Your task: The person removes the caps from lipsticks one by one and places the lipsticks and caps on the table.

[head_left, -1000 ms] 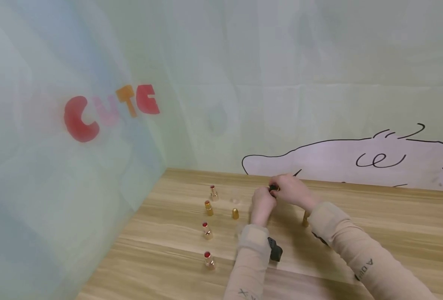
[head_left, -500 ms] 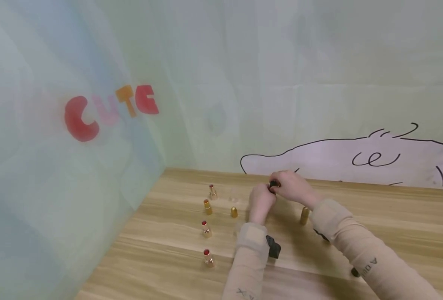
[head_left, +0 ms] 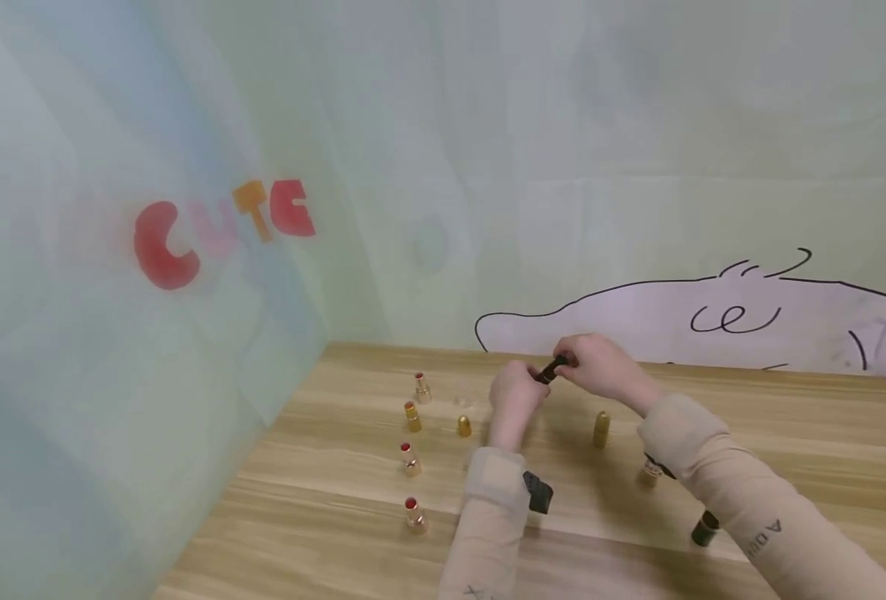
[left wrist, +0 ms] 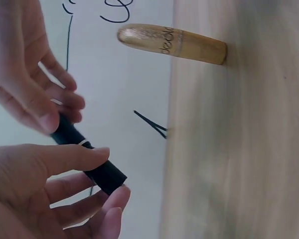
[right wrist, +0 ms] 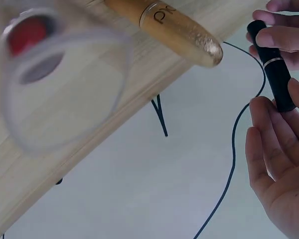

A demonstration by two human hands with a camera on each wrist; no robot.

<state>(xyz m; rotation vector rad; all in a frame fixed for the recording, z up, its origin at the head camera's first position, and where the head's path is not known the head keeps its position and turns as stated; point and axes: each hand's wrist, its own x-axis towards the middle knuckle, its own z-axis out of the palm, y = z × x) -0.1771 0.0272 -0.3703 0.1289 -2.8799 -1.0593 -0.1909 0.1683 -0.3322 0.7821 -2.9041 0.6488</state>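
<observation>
At the far left of the head view we see a pale wall [head_left: 75, 375] with the coloured letters CUTE [head_left: 255, 208] on it. Right of them, in the lower middle of the frame, we find four red-tipped lipsticks standing in a loose line on the wood-grain table [head_left: 300, 533]: a rose-gold one [head_left: 422, 388] at the top, a gold one [head_left: 412, 416] below it, then two more in rose-gold [head_left: 410, 459] [head_left: 416, 516] toward the bottom. Just right of this line we see a small gold cap [head_left: 464, 426].

Near the centre, the left hand [head_left: 516, 390] has its thumb and fingers partly curled and pinches the lower left end of a black tube [head_left: 551, 369]. We see the tube held tilted, above the table's back edge, with a thin pale band round its middle in both wrist views. The right hand [head_left: 600, 367], also partly curled, pinches the tube's upper right end.

Below the right hand we see a gold tube [head_left: 601, 429] standing upright; the left wrist view shows dark lettering on its side. Farther right, a pinkish tube [head_left: 649, 472] is partly hidden by the right wrist, and a dark tube [head_left: 705, 528] stands beside the sleeve [head_left: 780, 508]. Behind, a black-outlined drawing [head_left: 638, 317] fills the wall at the right.
</observation>
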